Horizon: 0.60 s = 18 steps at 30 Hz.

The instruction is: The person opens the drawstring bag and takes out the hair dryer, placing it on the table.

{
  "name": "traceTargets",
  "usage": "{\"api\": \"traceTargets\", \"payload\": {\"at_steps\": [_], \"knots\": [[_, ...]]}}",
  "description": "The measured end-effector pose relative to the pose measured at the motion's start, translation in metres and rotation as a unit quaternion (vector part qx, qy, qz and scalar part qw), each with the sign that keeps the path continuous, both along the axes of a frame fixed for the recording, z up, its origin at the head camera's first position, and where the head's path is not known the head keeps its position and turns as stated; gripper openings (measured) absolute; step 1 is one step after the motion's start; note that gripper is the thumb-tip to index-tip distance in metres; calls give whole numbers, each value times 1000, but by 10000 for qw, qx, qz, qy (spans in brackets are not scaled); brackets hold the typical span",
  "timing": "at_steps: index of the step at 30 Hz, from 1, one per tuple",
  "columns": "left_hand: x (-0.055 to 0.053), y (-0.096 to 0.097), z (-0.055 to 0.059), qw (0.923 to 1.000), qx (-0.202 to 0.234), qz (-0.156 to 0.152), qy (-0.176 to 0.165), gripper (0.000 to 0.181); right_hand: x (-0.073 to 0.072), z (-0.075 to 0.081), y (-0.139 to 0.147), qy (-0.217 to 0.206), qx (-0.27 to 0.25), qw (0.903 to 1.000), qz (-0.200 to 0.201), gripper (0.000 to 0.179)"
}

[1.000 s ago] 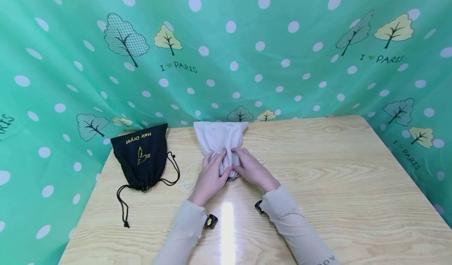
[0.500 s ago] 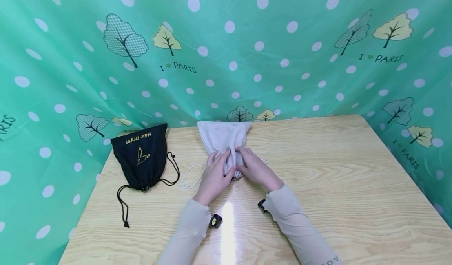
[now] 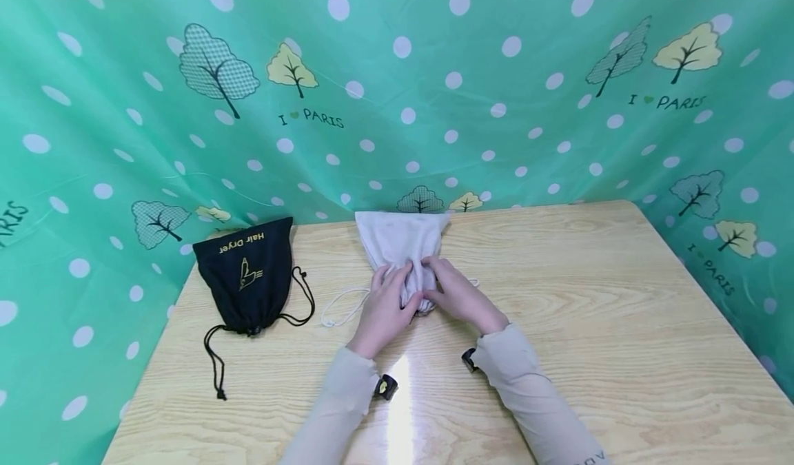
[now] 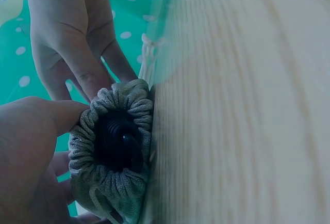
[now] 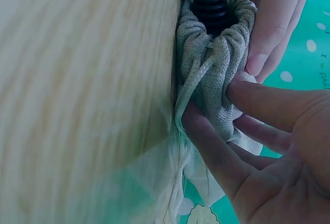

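While the pale bag (image 3: 399,240) stretches away lengthwise, left hand (image 3: 384,309) and right hand (image 3: 464,300) flank its near mouth, fingers pinching cloth.

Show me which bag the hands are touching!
The grey bag: the left hand and right hand both touch it. The black bag lies apart, to its left, with neither hand on it.

Pale grey sleeves (image 3: 529,390) (the right one bearing dark letters (image 3: 594,459)) and black wrist cameras (image 3: 386,386) are showing at bottom centre.
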<state>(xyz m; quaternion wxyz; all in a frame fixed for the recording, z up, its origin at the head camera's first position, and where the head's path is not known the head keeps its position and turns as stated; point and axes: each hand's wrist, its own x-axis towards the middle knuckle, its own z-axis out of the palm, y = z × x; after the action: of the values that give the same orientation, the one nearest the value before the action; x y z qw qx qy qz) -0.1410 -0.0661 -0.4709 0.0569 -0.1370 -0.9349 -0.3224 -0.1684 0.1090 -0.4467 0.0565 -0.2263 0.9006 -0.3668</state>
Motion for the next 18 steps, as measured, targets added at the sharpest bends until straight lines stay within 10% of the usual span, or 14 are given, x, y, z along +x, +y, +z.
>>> {"api": "traceTargets", "payload": {"at_steps": [18], "knots": [[-2,9,1,10000,-10,-44,7,62,0,-1,11,187,-93,9998,52,51]]}}
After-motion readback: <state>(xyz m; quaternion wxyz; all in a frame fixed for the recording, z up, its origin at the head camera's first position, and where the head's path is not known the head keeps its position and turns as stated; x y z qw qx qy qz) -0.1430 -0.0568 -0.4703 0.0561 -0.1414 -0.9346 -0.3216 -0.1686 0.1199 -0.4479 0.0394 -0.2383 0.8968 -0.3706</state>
